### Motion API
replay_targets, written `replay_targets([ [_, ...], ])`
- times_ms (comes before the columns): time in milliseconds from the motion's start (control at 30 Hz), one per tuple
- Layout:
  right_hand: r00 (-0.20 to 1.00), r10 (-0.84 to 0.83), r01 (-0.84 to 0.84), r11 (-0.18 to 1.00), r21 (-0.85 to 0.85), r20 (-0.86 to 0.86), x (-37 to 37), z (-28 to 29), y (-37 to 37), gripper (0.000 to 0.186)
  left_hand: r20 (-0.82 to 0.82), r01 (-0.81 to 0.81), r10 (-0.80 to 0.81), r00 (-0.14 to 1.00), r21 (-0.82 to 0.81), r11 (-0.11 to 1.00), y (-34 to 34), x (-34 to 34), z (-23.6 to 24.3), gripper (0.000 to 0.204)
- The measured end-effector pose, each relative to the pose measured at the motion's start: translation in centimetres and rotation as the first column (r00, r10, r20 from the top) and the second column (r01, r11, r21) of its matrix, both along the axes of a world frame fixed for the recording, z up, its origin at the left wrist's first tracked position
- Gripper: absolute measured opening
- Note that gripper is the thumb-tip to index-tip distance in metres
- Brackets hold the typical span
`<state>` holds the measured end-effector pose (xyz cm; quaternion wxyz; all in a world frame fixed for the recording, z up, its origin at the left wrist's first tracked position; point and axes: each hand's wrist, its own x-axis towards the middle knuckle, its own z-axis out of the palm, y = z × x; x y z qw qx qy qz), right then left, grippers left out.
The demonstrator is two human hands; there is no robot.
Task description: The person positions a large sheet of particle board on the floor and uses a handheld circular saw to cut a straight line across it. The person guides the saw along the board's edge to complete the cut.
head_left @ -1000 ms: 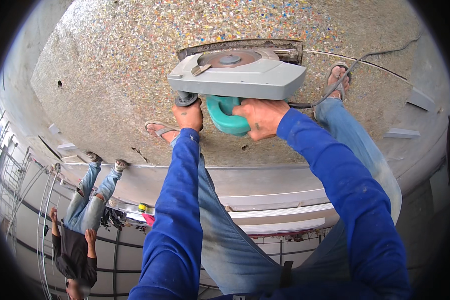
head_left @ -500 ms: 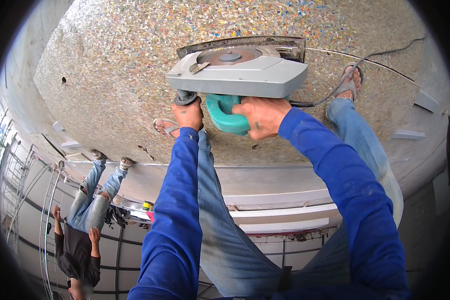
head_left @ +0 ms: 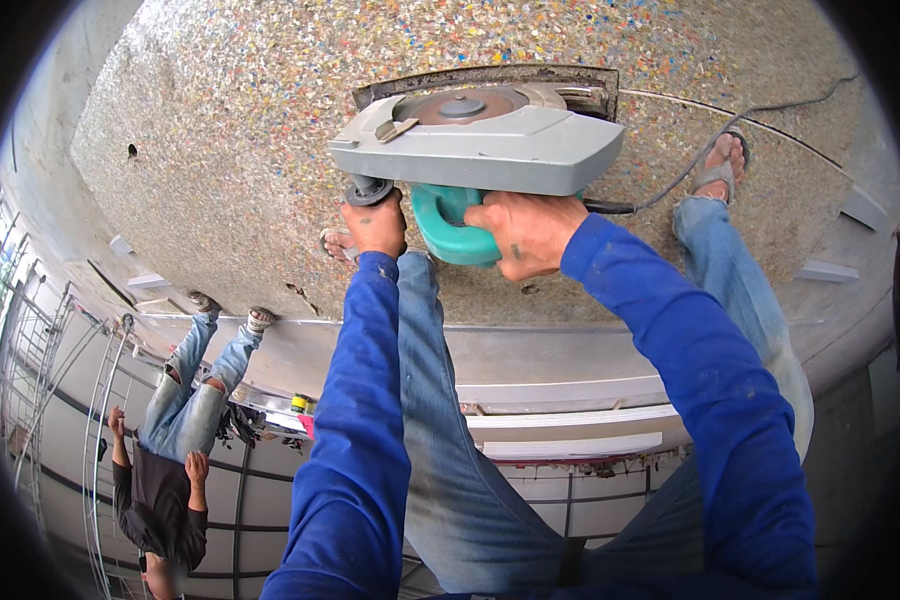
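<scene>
I hold a large circular saw with a grey housing (head_left: 480,155), a round brown blade (head_left: 460,106) and a dark metal base plate (head_left: 480,74). It rests on a wide speckled board (head_left: 250,130) flecked with many colours. My left hand (head_left: 375,222) is closed around the front side grip below the black collar (head_left: 369,191). My right hand (head_left: 530,232) wraps the teal rear handle (head_left: 455,228); its trigger is hidden. A thin cut line (head_left: 735,116) runs from the saw's right end across the board. The blade's lower part is out of sight.
A power cord (head_left: 700,180) trails right from the saw past my right foot (head_left: 722,165). My left foot (head_left: 340,244) stands on the board behind the saw. Another person (head_left: 170,480) stands at the left near metal scaffolding (head_left: 30,350). Pale strips (head_left: 827,271) lie at right.
The saw and both hands have edged slightly left relative to the board, and the view has shifted a little. Both grips stay the same.
</scene>
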<state>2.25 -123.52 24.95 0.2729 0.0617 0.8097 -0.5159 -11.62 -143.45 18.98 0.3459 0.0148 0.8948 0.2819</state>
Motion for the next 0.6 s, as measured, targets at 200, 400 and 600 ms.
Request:
replay_targets([
  [200, 0.999, -0.01, 0.009, 1.0, -0.007, -0.046, -1.0, -0.3, -1.0, 0.038, 0.017, -0.039, 0.041, 0.999, -0.104, 0.994, 0.2, -1.0, 1.1, 0.013],
  [400, 1.0, 0.001, -0.001, 0.999, -0.037, -0.009, -2.4, 0.0, -1.7, 0.04, -0.014, -0.045, 0.045, 0.999, 0.025, 0.999, -1.9, -2.3, -0.3, 0.015],
  [600, 0.998, 0.062, -0.062, 0.997, -0.036, 0.01, -3.6, -0.1, -2.3, 0.039, -0.101, 0.004, 0.002, 0.995, 0.052, 0.999, -3.4, -3.1, -1.2, 0.015],
])
